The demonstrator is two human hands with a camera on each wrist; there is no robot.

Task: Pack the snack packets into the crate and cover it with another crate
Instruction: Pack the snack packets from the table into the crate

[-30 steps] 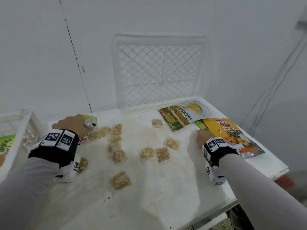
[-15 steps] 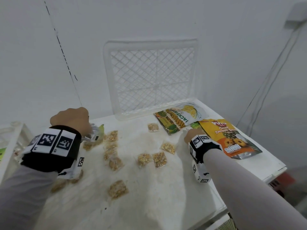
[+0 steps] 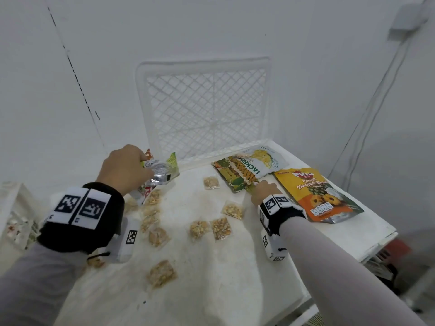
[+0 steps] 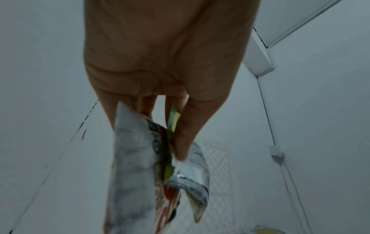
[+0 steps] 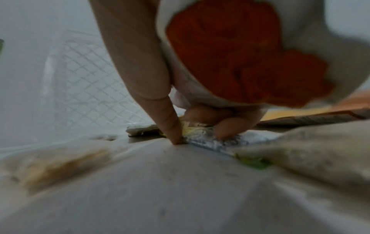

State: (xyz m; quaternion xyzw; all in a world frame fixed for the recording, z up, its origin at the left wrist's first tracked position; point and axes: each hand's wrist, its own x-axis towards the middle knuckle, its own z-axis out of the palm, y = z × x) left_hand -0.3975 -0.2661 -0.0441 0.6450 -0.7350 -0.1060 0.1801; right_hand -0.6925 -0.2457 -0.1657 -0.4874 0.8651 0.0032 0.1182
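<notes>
My left hand (image 3: 141, 162) is raised above the table's back left and grips two foil snack packets (image 3: 161, 174), silver backs outward; in the left wrist view the fingers (image 4: 186, 134) curl round these packets (image 4: 138, 166). My right hand (image 3: 257, 188) is down on the table at the near corner of the jackfruit packet (image 3: 256, 164). Thumb and curled fingers (image 5: 226, 126) pinch that packet's edge (image 5: 210, 140). An orange pineapple packet (image 3: 315, 194) lies flat just right of that hand. Something white and orange, blurred, sits under the right palm.
A white lattice crate (image 3: 207, 109) leans upright against the back wall. Another white crate (image 3: 11, 208) at the far left holds packets. Several small clear nut packets (image 3: 221, 228) are scattered over the white table (image 3: 235, 278), whose right edge is close to my right arm.
My left hand has lifted its packets off the table and carried them up and to the right. My right hand has stayed at the jackfruit packet's corner.
</notes>
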